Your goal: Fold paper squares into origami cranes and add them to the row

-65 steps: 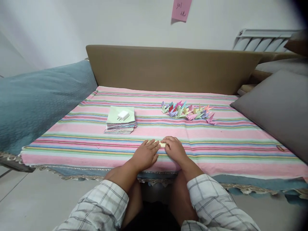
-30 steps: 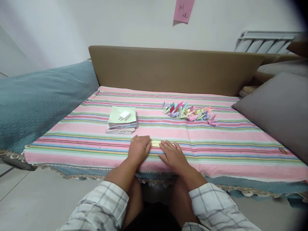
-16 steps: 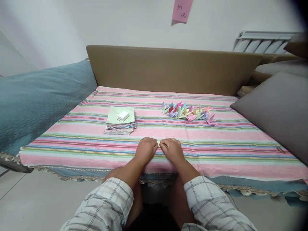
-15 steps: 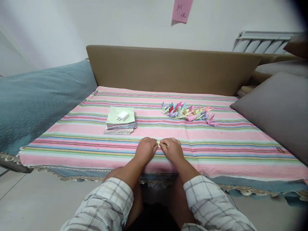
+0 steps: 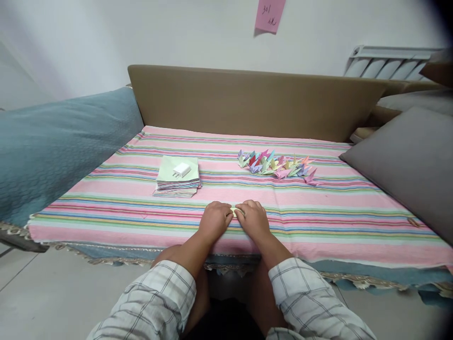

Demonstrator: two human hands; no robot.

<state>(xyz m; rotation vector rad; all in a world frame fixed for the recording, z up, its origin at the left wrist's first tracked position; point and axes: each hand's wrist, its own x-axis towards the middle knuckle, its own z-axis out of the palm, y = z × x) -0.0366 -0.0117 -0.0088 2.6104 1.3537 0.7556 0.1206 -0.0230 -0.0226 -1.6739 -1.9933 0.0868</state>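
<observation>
Both of my hands meet low in the middle of the striped cloth, pinching a small pale yellow piece of folded paper (image 5: 233, 212) between them. My left hand (image 5: 215, 220) is closed on the paper's left side, thumb and fingers pressed together. On its right side my right hand (image 5: 253, 219) grips it the same way. Most of the paper is hidden under the fingers, so its folded shape cannot be made out. Beyond my right hand lies a cluster of folded paper cranes (image 5: 278, 165) in several colours.
A stack of square paper sheets (image 5: 177, 188) sits at the left, with a white plug adapter (image 5: 181, 170) on top. The striped cloth (image 5: 116, 189) covers the seat. A grey cushion (image 5: 406, 156) leans at the right, a teal-covered armrest (image 5: 71, 141) stands left, and a brown backrest (image 5: 247, 101) rises behind.
My hands stay almost in place, still pinching the paper, with the right fingers shifted very slightly. The whole view has moved a little; the other things lie as before.
</observation>
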